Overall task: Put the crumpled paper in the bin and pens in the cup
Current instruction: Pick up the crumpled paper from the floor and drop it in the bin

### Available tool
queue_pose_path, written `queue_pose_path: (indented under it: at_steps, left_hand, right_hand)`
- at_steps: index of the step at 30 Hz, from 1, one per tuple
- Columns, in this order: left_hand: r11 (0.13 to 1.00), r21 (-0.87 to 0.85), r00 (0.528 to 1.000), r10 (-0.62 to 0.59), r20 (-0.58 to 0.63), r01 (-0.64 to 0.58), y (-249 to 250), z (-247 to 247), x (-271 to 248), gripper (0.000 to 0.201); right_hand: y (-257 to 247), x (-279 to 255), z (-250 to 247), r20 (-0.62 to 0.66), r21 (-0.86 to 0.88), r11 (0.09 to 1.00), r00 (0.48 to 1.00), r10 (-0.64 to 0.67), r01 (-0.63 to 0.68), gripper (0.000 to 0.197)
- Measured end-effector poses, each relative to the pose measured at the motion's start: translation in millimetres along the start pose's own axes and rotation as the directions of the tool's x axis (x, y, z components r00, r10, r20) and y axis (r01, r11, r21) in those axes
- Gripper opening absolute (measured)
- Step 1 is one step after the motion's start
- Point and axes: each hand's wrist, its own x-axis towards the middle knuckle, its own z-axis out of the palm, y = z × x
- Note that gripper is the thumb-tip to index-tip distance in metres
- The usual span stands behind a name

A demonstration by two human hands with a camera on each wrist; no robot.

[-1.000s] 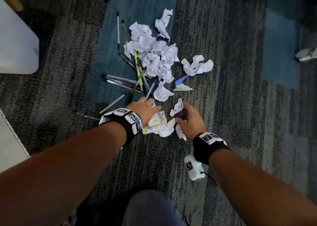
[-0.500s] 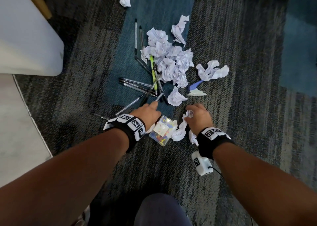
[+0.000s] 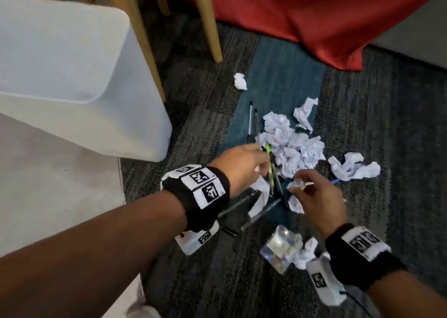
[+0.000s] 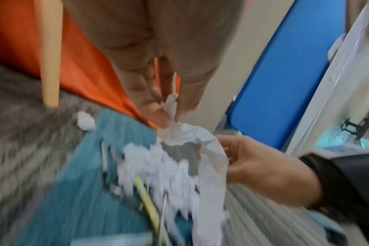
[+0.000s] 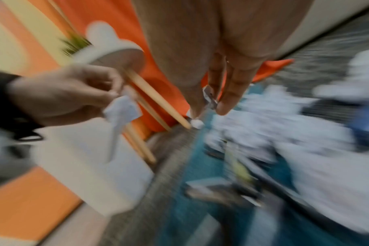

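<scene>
A heap of crumpled white paper (image 3: 292,146) lies on the carpet with several pens (image 3: 250,120) beside and under it, one of them yellow-green (image 3: 269,159). My left hand (image 3: 257,171) is raised above the heap and pinches a crumpled sheet (image 4: 202,149) that hangs from its fingertips (image 4: 158,116). Beside it, my right hand (image 3: 298,186) pinches a small paper scrap (image 5: 210,98) between thumb and fingers. The white lidded bin (image 3: 84,76) stands at the left. No cup is in view.
A clear plastic box of pins (image 3: 281,247) lies near my right wrist with more paper (image 3: 306,255) beside it. A lone paper ball (image 3: 240,81) sits near wooden furniture legs (image 3: 208,27). Red fabric (image 3: 314,15) hangs at the back.
Both hands have risen from the floor, each with a piece of paper taken up. The view has swung up and left, bringing the bin closer.
</scene>
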Motion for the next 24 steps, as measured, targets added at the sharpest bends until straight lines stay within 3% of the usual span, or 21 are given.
queue_pose_path:
  at_steps: [4, 8, 11, 18, 21, 24]
  left_hand:
    - [0.999, 0.009, 0.956, 0.051, -0.287, -0.051, 20, -87, -3, 0.016]
    - [0.992, 0.095, 0.813, 0.124, -0.568, -0.085, 37, -169, -24, 0.014]
    - [0.989, 0.135, 0.735, 0.044, -0.677, 0.065, 18, -225, -50, 0.02]
    - [0.859, 0.085, 0.572, -0.259, -0.778, 0.504, -63, -261, -102, 0.018]
    - [0.811, 0.066, 0.57, -0.348, -0.744, 0.582, -83, -259, -112, 0.024]
    - [0.788, 0.04, 0.614, -0.445, -0.652, 0.614, -94, -253, -116, 0.029]
  right_hand:
    - [-94, 22, -15, -0.076, 0.186, 0.954, 0.972, -0.223, 0.233, 0.038]
    - [-188, 38, -35, -0.127, 0.333, 0.863, 0.925, -0.358, 0.38, 0.034]
    - [-248, 46, -43, -0.133, 0.412, 0.787, 0.885, -0.447, 0.459, 0.038]
    - [-319, 55, -27, -0.125, 0.453, 0.684, 0.801, -0.586, 0.571, 0.038]
    - [-334, 58, -9, -0.07, 0.518, 0.645, 0.779, -0.624, 0.563, 0.036]
    - [-339, 59, 9, -0.068, 0.516, 0.61, 0.738, -0.671, 0.602, 0.034]
